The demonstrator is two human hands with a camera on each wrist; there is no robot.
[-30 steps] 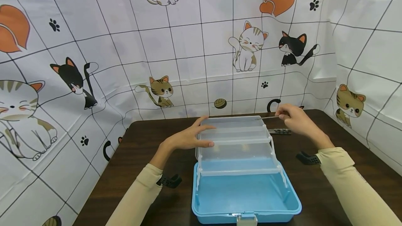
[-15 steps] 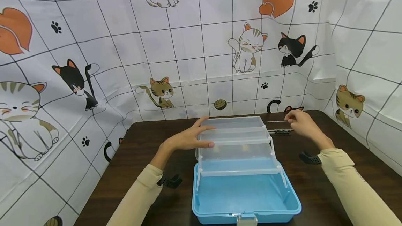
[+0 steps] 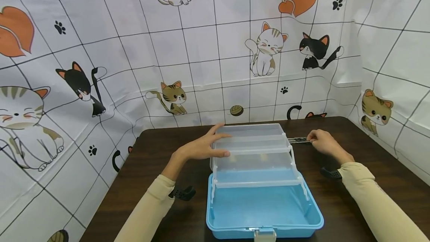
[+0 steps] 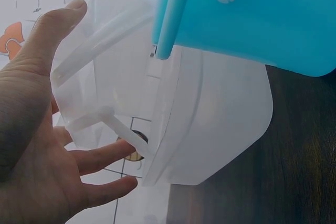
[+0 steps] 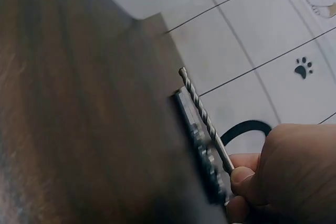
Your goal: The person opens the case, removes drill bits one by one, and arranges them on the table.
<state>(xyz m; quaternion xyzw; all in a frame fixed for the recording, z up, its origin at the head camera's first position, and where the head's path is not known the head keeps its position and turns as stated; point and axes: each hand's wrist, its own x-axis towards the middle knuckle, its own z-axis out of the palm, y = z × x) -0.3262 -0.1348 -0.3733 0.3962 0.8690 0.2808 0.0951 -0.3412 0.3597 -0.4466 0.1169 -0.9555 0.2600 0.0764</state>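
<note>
My right hand [image 3: 324, 141] pinches a twist drill bit [image 5: 202, 108] by its end, between thumb and fingers. In the right wrist view the bit lies along a set of several drill bits [image 5: 198, 153] with a dark edge; whether they touch I cannot tell. My left hand [image 3: 198, 148] is at the left side of the translucent trays [image 3: 252, 161], fingers straight and spread. The trays fan up from the light-blue toolbox [image 3: 258, 208], which stands with its translucent lid [image 4: 226, 114] raised. In the left wrist view, the left thumb [image 4: 60, 22] stands apart from the other fingers.
The toolbox stands on a dark wooden table [image 3: 144, 182], its latch [image 3: 264, 235] towards me. Behind and to the right hangs a white gridded sheet [image 3: 231, 47] with printed cats. Wood surface lies on both sides of the box.
My right hand, holding the drill bit, has moved right and then nearer to me, down to the drill bit set beside the lid. The left hand and the toolbox have stayed in place.
</note>
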